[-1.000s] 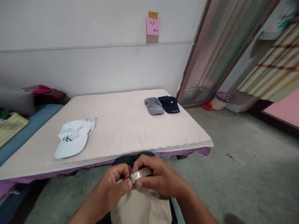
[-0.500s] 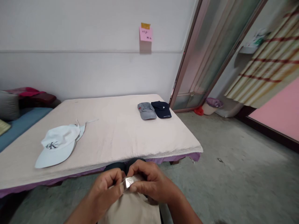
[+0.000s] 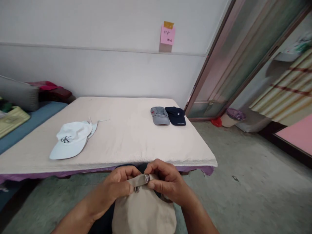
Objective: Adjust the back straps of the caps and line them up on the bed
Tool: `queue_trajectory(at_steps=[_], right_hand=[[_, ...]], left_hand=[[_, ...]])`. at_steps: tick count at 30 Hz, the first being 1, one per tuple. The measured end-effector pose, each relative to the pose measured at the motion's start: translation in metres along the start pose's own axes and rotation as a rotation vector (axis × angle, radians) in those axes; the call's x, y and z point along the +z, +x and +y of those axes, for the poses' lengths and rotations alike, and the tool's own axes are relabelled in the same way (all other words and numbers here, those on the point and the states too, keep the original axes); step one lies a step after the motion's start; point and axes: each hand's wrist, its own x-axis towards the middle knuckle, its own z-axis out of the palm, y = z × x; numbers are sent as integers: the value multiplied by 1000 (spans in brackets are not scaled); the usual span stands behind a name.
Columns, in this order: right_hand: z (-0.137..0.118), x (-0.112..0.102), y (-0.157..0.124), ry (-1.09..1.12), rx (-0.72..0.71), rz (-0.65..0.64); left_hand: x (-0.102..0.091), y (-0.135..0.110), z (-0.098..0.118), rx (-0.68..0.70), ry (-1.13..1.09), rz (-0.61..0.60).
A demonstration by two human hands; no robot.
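Pinching the back strap (image 3: 139, 180) of the beige cap (image 3: 146, 211), your left hand (image 3: 119, 186) has its fingers closed on the strap's end. Just beside them sits the small metal buckle (image 3: 147, 178), and your right hand (image 3: 168, 187) clamps the strap on the buckle's other side. The cap is low in front of you, off the near edge of the tabletop (image 3: 126, 139), and seems to rest on your lap.

You are gripping only with your fingertips, so if your hands pull unevenly, the strap could slip free of the buckle. A fingertip pressed against the buckle's edge might get nipped. As far as I can judge, little but that pinch steadies the cap, so easing either hand may let it slide towards the floor.

Counting from the left:
- **White cap (image 3: 70, 140):** one, with a dark logo, alone on the tabletop's left side.
- **Beige cap:** one, in your hands.
- **Grey cap (image 3: 159, 115) and navy cap (image 3: 175, 115):** one of each, touching side by side at the far right corner.

That makes four caps, three of them on the tabletop. There is also one buckle, and one pink sticky note (image 3: 167, 35) on the wall.
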Motion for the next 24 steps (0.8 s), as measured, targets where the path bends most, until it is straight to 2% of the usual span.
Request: queue_trajectory(at_steps=[5, 8, 14, 18, 24], right_hand=[[4, 16, -1, 99, -1, 27], [3, 29, 3, 110, 13, 21], [-3, 59, 15, 84, 69, -41], [-6, 75, 23, 74, 92, -117], [-9, 86, 27, -49, 86, -139]], left_hand=[[-13, -11, 5, 17, 0, -75], [-23, -22, 5, 28, 6, -78], [-44, -42, 0, 42, 64, 8], [-54, -49, -9, 96, 0, 48], [-60, -58, -16, 20, -105, 45]])
